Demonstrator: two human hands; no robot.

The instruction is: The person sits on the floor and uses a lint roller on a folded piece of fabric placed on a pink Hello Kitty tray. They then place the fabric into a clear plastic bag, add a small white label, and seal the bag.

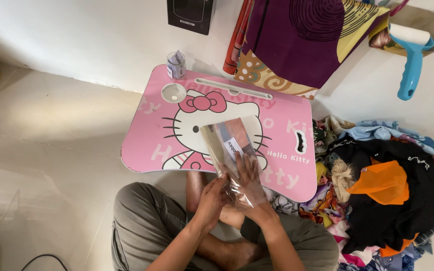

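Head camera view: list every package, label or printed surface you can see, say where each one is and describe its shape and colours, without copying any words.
Clear plastic bag: on the pink table, under both hands, holding folded orange and blue cloth.
White label: small rectangle on the bag, dark print.
Pink table: low lap table, cartoon cat picture, white lettering.
Black box: by the wall, upper middle, small pale print.
Paper slip: inside a clear cup at the table's far left corner.
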